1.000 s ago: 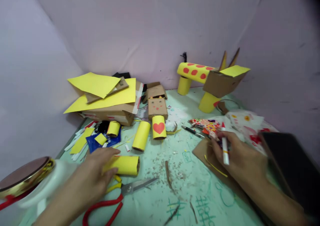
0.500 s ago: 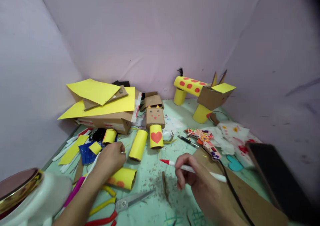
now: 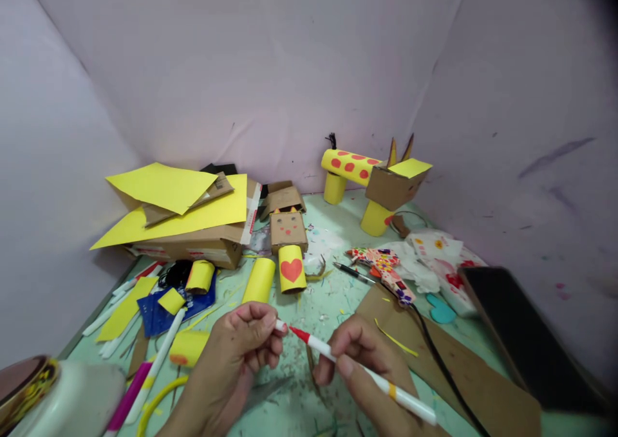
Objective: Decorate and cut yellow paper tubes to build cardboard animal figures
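Note:
Between the fingertips of my left hand point(image 3: 246, 340) is a small white cap point(image 3: 280, 325), its open end facing the marker. My right hand point(image 3: 367, 366) grips a white marker point(image 3: 316, 345) with a red tip that points left, a little apart from the cap. Just beyond my hands stands a small cardboard figure point(image 3: 288, 231) with a drawn face, on a yellow tube with a red heart point(image 3: 291, 269). A plain yellow tube point(image 3: 259, 281) leans beside it. A spotted yellow tube point(image 3: 188, 348) lies partly behind my left wrist.
At the back left, yellow sheets point(image 3: 164, 186) lie on a cardboard box point(image 3: 222, 247). A spotted yellow cardboard animal point(image 3: 352, 165) stands at the back right. A patterned glue gun point(image 3: 386, 269), cardboard sheet point(image 3: 463, 366) and phone point(image 3: 521, 334) are right. Scissors point(image 3: 265, 390) lie below my left hand.
My left hand has moved right from the tubes, toward the marker tip, and the white cap now shows in its fingers. The camera view has shifted slightly.

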Tool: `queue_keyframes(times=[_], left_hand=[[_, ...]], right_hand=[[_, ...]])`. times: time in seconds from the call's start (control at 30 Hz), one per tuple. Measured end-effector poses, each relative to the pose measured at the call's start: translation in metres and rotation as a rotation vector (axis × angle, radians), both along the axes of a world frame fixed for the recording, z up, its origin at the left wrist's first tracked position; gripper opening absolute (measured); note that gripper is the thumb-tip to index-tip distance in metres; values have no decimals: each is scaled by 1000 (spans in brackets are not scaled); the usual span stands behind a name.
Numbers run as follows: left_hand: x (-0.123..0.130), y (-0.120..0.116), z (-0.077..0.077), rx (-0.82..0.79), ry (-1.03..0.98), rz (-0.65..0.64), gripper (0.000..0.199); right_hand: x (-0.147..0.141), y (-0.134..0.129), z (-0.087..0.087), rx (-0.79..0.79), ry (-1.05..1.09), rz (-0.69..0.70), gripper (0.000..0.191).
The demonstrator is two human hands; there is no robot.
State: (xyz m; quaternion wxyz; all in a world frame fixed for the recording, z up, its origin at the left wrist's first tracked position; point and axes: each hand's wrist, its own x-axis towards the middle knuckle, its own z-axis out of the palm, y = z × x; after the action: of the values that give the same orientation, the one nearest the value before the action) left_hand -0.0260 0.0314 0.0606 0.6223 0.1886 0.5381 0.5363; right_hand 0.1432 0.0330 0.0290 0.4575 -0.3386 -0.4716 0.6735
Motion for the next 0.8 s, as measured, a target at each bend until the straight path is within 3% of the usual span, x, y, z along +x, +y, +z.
queue_keyframes(times=[0.3,0.47,0.63,0.73,0.8], left_hand=[[11,-5,-3,47,121,-49,25],[13,-11,-5,174,251,-189,31],[26,-17,-1,220,380,-116,36],[27,-15,0,205,406,-139,37],[19,-12,-1,193,447,-120,31]], right_hand=[[-2,2,-6,4,46,62,27],[-4,7,-13,-171,295,157,30],[-14,7,-23,-225,462,178,28],[-10,5,-17,-209,394,182,29],[4,11,-5,-113,178,157,26]])
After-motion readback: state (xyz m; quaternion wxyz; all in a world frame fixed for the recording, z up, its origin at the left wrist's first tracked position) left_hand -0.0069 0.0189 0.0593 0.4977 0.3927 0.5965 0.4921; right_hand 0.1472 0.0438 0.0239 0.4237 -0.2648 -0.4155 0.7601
